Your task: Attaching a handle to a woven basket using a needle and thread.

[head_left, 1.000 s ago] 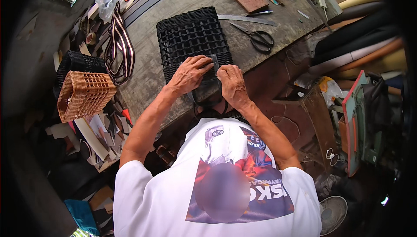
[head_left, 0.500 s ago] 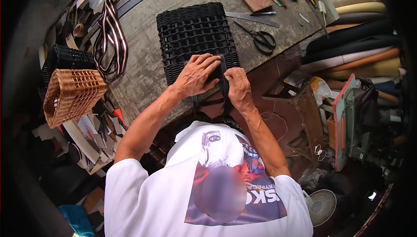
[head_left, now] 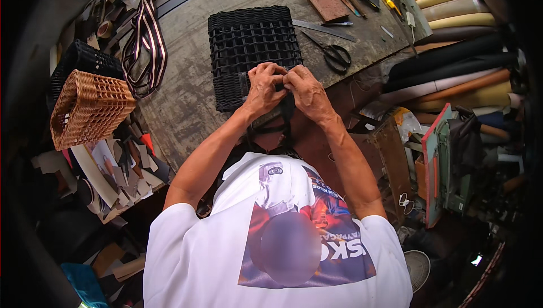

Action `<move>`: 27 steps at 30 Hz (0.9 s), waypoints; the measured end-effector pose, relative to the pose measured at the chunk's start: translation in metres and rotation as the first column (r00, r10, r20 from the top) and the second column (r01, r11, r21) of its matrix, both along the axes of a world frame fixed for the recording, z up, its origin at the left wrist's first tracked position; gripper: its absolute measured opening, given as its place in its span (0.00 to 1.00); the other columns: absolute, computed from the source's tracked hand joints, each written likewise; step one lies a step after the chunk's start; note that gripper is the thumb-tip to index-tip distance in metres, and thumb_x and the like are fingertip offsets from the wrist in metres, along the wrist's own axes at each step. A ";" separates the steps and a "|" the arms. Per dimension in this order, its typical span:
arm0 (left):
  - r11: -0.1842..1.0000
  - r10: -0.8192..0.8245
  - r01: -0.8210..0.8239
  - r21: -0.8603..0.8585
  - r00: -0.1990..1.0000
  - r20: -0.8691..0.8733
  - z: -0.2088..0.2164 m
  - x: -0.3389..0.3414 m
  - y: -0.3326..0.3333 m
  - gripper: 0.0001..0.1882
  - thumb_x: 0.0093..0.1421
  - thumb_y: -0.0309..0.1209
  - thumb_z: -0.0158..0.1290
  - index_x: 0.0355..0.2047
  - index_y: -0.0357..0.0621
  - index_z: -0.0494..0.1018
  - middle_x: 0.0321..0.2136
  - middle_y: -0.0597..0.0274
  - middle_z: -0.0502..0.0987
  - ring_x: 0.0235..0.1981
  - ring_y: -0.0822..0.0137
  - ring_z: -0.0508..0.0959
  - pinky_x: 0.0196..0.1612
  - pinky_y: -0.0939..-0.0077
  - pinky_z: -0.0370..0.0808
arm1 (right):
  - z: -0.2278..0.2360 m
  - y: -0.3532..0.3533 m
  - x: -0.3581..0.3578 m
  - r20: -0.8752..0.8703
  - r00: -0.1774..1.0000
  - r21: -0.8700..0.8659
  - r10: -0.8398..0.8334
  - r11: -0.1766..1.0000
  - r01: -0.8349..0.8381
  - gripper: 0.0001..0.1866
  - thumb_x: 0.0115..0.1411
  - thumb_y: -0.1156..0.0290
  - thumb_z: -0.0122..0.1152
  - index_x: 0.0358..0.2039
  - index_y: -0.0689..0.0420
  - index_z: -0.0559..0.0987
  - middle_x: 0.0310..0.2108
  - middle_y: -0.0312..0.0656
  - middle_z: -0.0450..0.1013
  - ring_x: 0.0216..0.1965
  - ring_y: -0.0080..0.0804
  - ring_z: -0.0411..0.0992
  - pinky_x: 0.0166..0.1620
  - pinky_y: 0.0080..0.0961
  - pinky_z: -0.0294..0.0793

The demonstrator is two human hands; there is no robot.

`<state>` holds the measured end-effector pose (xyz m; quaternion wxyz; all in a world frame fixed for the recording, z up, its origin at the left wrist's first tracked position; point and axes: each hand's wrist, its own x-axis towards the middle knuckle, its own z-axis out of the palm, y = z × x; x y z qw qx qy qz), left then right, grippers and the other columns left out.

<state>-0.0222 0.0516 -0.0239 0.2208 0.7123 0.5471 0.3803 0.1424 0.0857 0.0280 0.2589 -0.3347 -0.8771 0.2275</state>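
Observation:
A black woven basket (head_left: 253, 39) lies on the worktable in front of me, its open lattice facing up. My left hand (head_left: 263, 89) and my right hand (head_left: 306, 91) meet at its near right corner. Both have their fingers bent and pinched, fingertips almost touching. A dark strap (head_left: 287, 117) hangs from beneath the right hand past the table edge. That hand seems to grip its upper part, though the fingers cover the spot. What the left fingertips pinch is hidden. Left of that hand, a clear strip (head_left: 244, 83) lies on the weave.
Right of the basket lie black scissors (head_left: 336, 57), a metal ruler (head_left: 325, 30) and a reddish block (head_left: 324, 1). Striped straps (head_left: 148, 53) and a tan wicker basket (head_left: 93, 110) are at the left. Rolled material (head_left: 452, 53) is stacked at the right.
My left hand has gone from lying flat on the basket to a pinch, shifting slightly right. My right hand has moved up and left to meet it.

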 end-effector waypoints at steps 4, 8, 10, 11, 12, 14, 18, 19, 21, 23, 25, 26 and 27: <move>0.999 0.026 -0.027 0.028 0.998 0.051 -0.009 -0.013 -0.003 0.09 0.55 0.34 0.64 0.34 0.44 0.82 0.43 0.65 0.78 0.51 0.58 0.73 0.57 0.60 0.64 | -0.015 -0.040 0.020 -0.158 0.893 -0.478 -0.421 0.824 0.304 0.07 0.64 0.78 0.52 0.40 0.64 0.77 0.35 0.50 0.76 0.31 0.43 0.77 0.37 0.34 0.77; 0.999 -0.003 0.001 0.039 0.998 0.057 -0.006 -0.008 0.006 0.09 0.56 0.34 0.64 0.31 0.42 0.82 0.41 0.62 0.79 0.49 0.57 0.74 0.54 0.61 0.68 | -0.077 -0.067 0.036 -0.124 0.894 -0.639 -0.431 0.724 0.260 0.09 0.65 0.75 0.51 0.39 0.66 0.77 0.35 0.49 0.77 0.30 0.35 0.78 0.36 0.29 0.77; 1.000 -0.012 0.012 0.002 0.997 0.078 -0.008 -0.010 0.007 0.09 0.56 0.34 0.64 0.31 0.41 0.82 0.41 0.62 0.79 0.49 0.58 0.74 0.54 0.61 0.69 | -0.090 -0.062 0.025 -0.198 0.867 -0.749 -0.458 0.641 0.167 0.08 0.65 0.75 0.51 0.38 0.66 0.77 0.34 0.49 0.77 0.30 0.33 0.78 0.35 0.28 0.77; 0.999 -0.020 0.024 -0.034 0.994 0.108 -0.007 -0.011 0.008 0.09 0.57 0.35 0.64 0.31 0.41 0.82 0.42 0.62 0.79 0.49 0.58 0.74 0.54 0.61 0.69 | -0.098 -0.058 0.022 -0.259 0.831 -0.833 -0.492 0.549 0.065 0.08 0.64 0.75 0.51 0.37 0.65 0.77 0.32 0.49 0.77 0.30 0.32 0.78 0.35 0.28 0.77; 0.998 -0.035 0.040 -0.050 0.995 0.089 -0.006 -0.012 0.010 0.10 0.57 0.35 0.63 0.32 0.41 0.82 0.42 0.62 0.79 0.49 0.58 0.74 0.54 0.62 0.69 | -0.107 -0.053 0.022 -0.280 0.831 -0.851 -0.481 0.526 0.018 0.08 0.63 0.76 0.51 0.39 0.64 0.77 0.30 0.49 0.76 0.30 0.29 0.78 0.35 0.28 0.76; 0.997 -0.037 0.042 -0.067 0.996 0.077 -0.005 -0.012 0.010 0.10 0.58 0.35 0.63 0.32 0.41 0.82 0.42 0.62 0.79 0.49 0.59 0.73 0.54 0.62 0.69 | -0.119 -0.052 0.034 -0.240 0.889 -0.785 -0.390 0.617 0.059 0.08 0.63 0.76 0.51 0.40 0.64 0.76 0.30 0.50 0.77 0.31 0.33 0.78 0.35 0.29 0.76; 0.995 -0.051 0.058 -0.082 0.995 0.082 -0.009 -0.014 0.009 0.10 0.58 0.35 0.63 0.33 0.41 0.82 0.43 0.62 0.78 0.50 0.59 0.72 0.56 0.62 0.67 | -0.115 -0.073 0.042 -0.189 0.910 -0.411 -0.370 0.871 0.269 0.08 0.62 0.79 0.51 0.41 0.63 0.76 0.32 0.53 0.77 0.35 0.49 0.78 0.37 0.37 0.77; 0.995 -0.052 0.059 -0.084 0.995 0.081 -0.007 -0.014 0.008 0.10 0.58 0.35 0.63 0.33 0.41 0.82 0.43 0.62 0.78 0.50 0.59 0.72 0.56 0.62 0.67 | -0.112 -0.080 0.046 -0.188 0.910 -0.413 -0.371 0.870 0.269 0.08 0.62 0.79 0.51 0.41 0.63 0.76 0.32 0.53 0.77 0.35 0.49 0.78 0.37 0.37 0.77; 0.997 -0.023 0.024 -0.077 1.000 0.006 -0.005 -0.012 0.007 0.09 0.58 0.35 0.62 0.34 0.43 0.81 0.44 0.63 0.77 0.51 0.58 0.72 0.58 0.61 0.64 | -0.109 -0.091 0.055 -0.130 0.951 -0.307 -0.281 0.923 0.231 0.08 0.62 0.80 0.51 0.40 0.63 0.77 0.35 0.55 0.77 0.38 0.57 0.76 0.40 0.41 0.77; 0.995 -0.045 0.046 -0.093 0.999 0.006 -0.005 -0.012 0.009 0.08 0.59 0.34 0.62 0.35 0.44 0.80 0.44 0.63 0.77 0.51 0.59 0.72 0.58 0.61 0.62 | -0.118 -0.103 0.062 -0.187 0.944 -0.219 -0.274 0.948 0.231 0.08 0.59 0.81 0.53 0.37 0.60 0.78 0.31 0.53 0.76 0.31 0.52 0.76 0.33 0.38 0.76; 0.992 -0.060 0.060 -0.110 0.998 0.007 -0.007 -0.012 0.010 0.08 0.59 0.33 0.62 0.35 0.44 0.80 0.44 0.63 0.77 0.52 0.59 0.71 0.59 0.61 0.61 | -0.120 -0.111 0.067 0.035 0.982 -0.084 -0.184 0.979 0.186 0.05 0.55 0.81 0.55 0.33 0.60 0.76 0.26 0.50 0.74 0.30 0.51 0.75 0.33 0.40 0.75; 0.994 -0.034 0.037 -0.100 0.999 0.032 -0.007 -0.012 0.012 0.08 0.59 0.33 0.61 0.36 0.45 0.78 0.43 0.63 0.77 0.52 0.59 0.71 0.58 0.61 0.62 | -0.113 -0.109 0.065 0.062 0.983 -0.033 -0.174 0.984 0.177 0.04 0.52 0.80 0.56 0.30 0.59 0.74 0.23 0.47 0.71 0.29 0.49 0.74 0.33 0.42 0.74; 0.996 -0.008 0.013 -0.091 0.998 0.057 -0.008 -0.012 0.012 0.08 0.59 0.33 0.61 0.37 0.45 0.77 0.43 0.63 0.77 0.52 0.59 0.70 0.58 0.61 0.62 | -0.114 -0.108 0.065 0.064 0.983 -0.034 -0.174 0.984 0.176 0.04 0.52 0.80 0.56 0.30 0.59 0.74 0.23 0.47 0.71 0.29 0.49 0.74 0.33 0.42 0.74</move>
